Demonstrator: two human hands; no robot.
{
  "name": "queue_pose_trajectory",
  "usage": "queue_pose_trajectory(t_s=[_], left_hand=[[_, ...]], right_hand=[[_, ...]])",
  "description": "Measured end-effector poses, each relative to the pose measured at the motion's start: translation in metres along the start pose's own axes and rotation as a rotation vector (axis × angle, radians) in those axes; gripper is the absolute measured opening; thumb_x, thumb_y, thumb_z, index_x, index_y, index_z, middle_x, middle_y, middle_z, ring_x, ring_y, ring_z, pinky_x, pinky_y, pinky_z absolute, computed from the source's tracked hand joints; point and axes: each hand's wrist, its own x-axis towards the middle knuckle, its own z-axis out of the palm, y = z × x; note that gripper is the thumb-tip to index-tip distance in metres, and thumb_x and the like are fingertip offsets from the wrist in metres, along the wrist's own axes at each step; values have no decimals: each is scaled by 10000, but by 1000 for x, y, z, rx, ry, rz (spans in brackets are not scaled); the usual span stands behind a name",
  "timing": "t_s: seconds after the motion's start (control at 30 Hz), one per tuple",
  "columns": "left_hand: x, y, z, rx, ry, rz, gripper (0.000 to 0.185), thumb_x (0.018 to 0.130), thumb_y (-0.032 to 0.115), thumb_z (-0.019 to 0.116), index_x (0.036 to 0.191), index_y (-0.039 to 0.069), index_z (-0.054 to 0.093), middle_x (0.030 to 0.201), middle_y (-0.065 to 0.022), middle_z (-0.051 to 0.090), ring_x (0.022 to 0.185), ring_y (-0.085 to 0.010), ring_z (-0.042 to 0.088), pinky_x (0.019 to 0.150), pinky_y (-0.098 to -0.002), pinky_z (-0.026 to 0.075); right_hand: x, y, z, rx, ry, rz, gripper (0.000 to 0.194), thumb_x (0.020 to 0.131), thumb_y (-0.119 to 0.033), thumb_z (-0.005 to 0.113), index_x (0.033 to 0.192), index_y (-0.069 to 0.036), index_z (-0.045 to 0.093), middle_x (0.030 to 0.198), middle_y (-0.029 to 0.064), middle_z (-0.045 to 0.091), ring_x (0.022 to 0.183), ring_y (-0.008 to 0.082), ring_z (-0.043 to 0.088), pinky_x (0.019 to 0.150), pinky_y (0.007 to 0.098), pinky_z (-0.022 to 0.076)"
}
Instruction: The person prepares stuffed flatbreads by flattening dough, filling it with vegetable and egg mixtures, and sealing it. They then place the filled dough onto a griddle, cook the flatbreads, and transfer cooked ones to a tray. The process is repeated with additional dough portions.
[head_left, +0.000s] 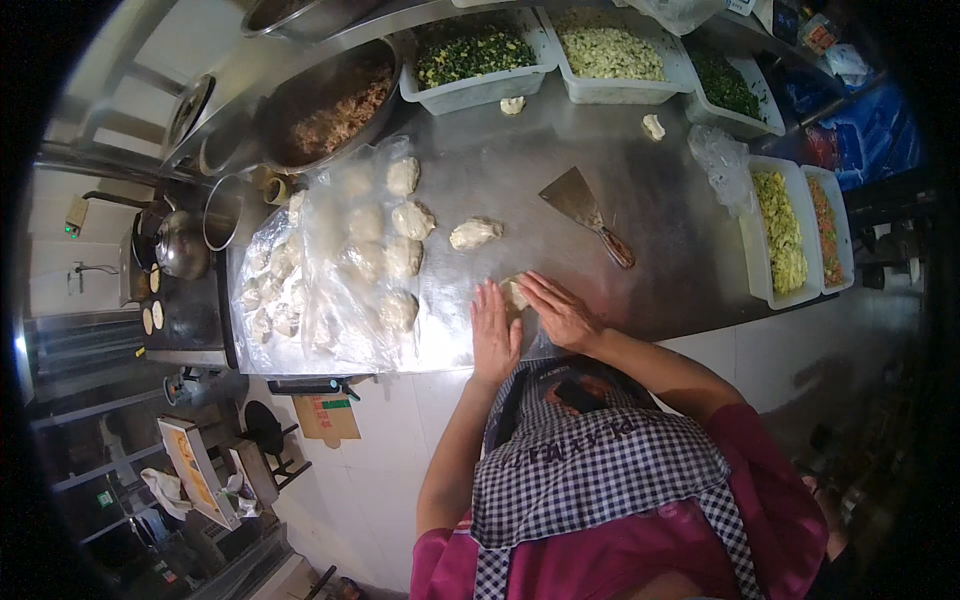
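Observation:
A small piece of dough (514, 294) lies on the steel worktop (487, 157) near its front edge, held between my two hands. My left hand (495, 334) presses along its left side, fingers straight and the thumb near its lower end. From the right, the fingers of my right hand (559, 311) lie over part of the dough and hide it. Just beyond my hands sits a longer dough lump (476, 233). A broad scraper (576, 199) with a worn handle rests farther right, its blade pointing away from me.
Clear plastic sheeting (322, 292) partly covers several dough balls (400, 312) at left. A metal bowl of minced filling (337, 120) and tubs of chopped greens (476, 64) line the back. More filling tubs (780, 232) stand right. A kettle (182, 244) sits on a dark griddle (187, 315).

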Motion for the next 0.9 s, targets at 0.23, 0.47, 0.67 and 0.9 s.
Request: queue_pose_trajectory(t_s=[0.23,0.47,0.67,0.9], left_hand=[[-8,5,5,162,-215,39,742,937,402,456,1468,-42,189,1539,-220,174,1432,-382,143,1140,-521,137],[10,2,19,211,-210,-16,778,947,500,362,1470,-45,177,1546,-217,152,1439,-383,104,1146,-525,89],[21,3,15,205,-176,-47,785,948,522,329,1476,-37,168,1552,-211,132,1441,-380,101,1138,-549,84],[12,11,6,287,-349,84,696,931,376,432,1477,4,211,1556,-176,154,1443,-361,114,1118,-596,86]], right_hand=[[-7,-2,1,-34,-96,-64,514,910,-138,449,1370,83,390,1482,206,334,1400,321,286,1136,486,210],[11,8,14,-83,-226,59,635,919,-219,432,1467,24,221,1557,177,149,1455,292,102,1157,515,61],[26,10,10,-158,-351,155,658,918,-256,440,1472,19,216,1557,179,150,1461,287,65,1161,516,33],[2,69,-45,150,313,182,342,854,2,543,1190,62,566,1188,221,592,1140,359,554,982,402,438]])
